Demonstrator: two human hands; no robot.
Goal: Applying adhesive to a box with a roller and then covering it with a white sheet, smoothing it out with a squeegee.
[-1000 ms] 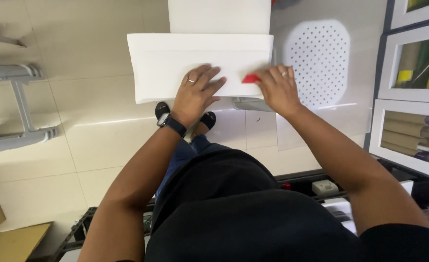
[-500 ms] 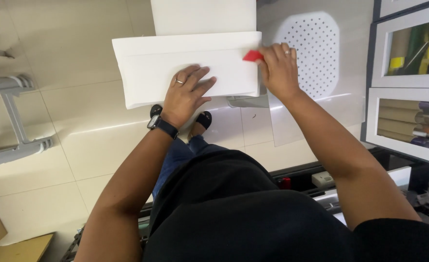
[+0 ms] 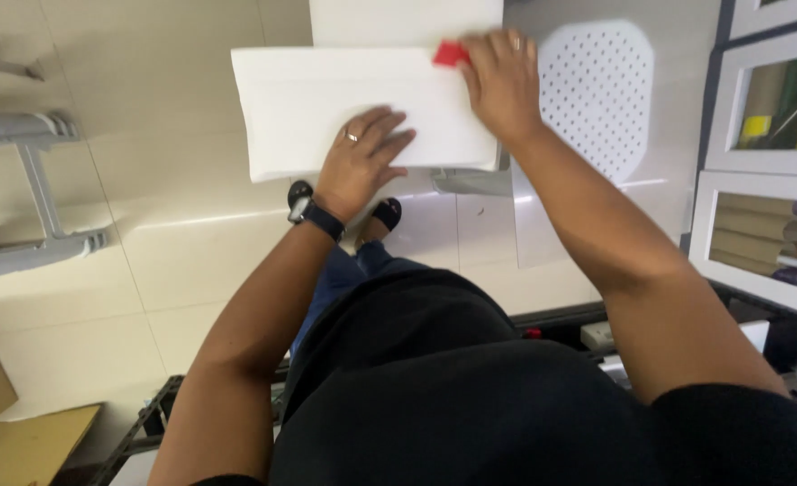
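Right hand (image 3: 504,83) pinching red tool (image 3: 450,54), left hand (image 3: 362,157) flat on white panel (image 3: 290,99)

Bright, even indoor light — white panel (image 3: 326,108) nearly blown out, little surface detail. Glossy floor tiles (image 3: 182,243) below the panel carry a pale glare streak. Soft shadow beside the left hand (image 3: 358,162) on the panel. Right hand (image 3: 502,81) at the panel's top edge slightly motion-blurred — frame otherwise reasonably sharp.

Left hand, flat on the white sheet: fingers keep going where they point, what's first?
Probably the right hand, which holds the small red piece; only bare white rectangular sheet lies between it and the left hand.
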